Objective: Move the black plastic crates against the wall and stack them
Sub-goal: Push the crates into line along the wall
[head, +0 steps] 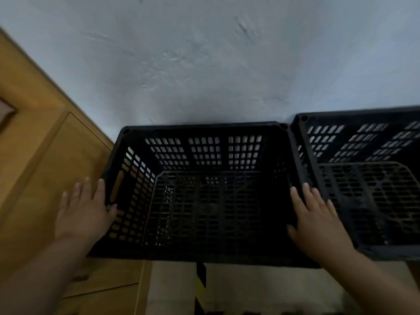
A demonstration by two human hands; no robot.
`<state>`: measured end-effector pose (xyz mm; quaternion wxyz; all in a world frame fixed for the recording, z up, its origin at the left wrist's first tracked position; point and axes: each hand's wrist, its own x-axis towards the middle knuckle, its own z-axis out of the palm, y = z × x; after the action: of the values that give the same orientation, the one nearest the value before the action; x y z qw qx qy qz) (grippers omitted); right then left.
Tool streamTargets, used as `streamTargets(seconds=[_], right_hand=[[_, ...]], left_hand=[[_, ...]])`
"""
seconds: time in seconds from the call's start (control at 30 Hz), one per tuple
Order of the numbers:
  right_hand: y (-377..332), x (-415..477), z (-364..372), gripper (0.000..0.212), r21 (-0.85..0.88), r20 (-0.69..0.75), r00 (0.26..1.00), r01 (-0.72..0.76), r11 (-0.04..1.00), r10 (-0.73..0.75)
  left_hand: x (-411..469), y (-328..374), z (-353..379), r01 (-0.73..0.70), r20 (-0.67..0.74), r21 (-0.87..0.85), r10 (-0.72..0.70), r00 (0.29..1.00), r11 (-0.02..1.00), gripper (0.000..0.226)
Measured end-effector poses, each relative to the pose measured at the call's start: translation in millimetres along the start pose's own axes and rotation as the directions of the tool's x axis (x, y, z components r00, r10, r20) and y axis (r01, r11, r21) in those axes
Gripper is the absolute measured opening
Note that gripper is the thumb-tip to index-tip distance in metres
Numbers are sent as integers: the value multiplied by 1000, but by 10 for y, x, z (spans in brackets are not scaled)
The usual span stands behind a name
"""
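Observation:
A black slotted plastic crate stands open-topped with its far rim against the pale wall. A second black crate sits just to its right, also at the wall, their rims nearly touching. My left hand lies flat with fingers spread at the first crate's left side, the thumb touching the rim beside the handle slot. My right hand rests flat with fingers apart over the first crate's right rim, between the two crates. Neither hand grips anything.
A wooden cabinet stands close on the left, touching or nearly touching the first crate. In front of the crates the floor is light, with a black and yellow striped tape line.

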<state>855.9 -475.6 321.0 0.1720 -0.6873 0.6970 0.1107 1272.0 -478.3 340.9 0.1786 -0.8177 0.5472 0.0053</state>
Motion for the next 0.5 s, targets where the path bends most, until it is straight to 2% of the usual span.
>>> streamTargets(seconds=[0.1, 0.2, 0.33, 0.5], right_hand=[[-125, -43, 141, 82, -34, -18, 995, -95, 995, 95], [-178, -30, 200, 81, -71, -30, 987, -157, 985, 155], [-126, 37, 198, 78, -87, -64, 980, -193, 977, 188], [-49, 87, 145, 76, -85, -59, 987, -153, 984, 149]], left_hand=[[144, -232, 208, -17, 61, -21, 19, 998, 1000, 76], [178, -278, 348, -34, 92, -131, 47, 995, 991, 81], [204, -235, 470, -61, 18, -299, 69, 997, 952, 87], [226, -263, 556, -97, -63, -276, 83, 995, 956, 82]])
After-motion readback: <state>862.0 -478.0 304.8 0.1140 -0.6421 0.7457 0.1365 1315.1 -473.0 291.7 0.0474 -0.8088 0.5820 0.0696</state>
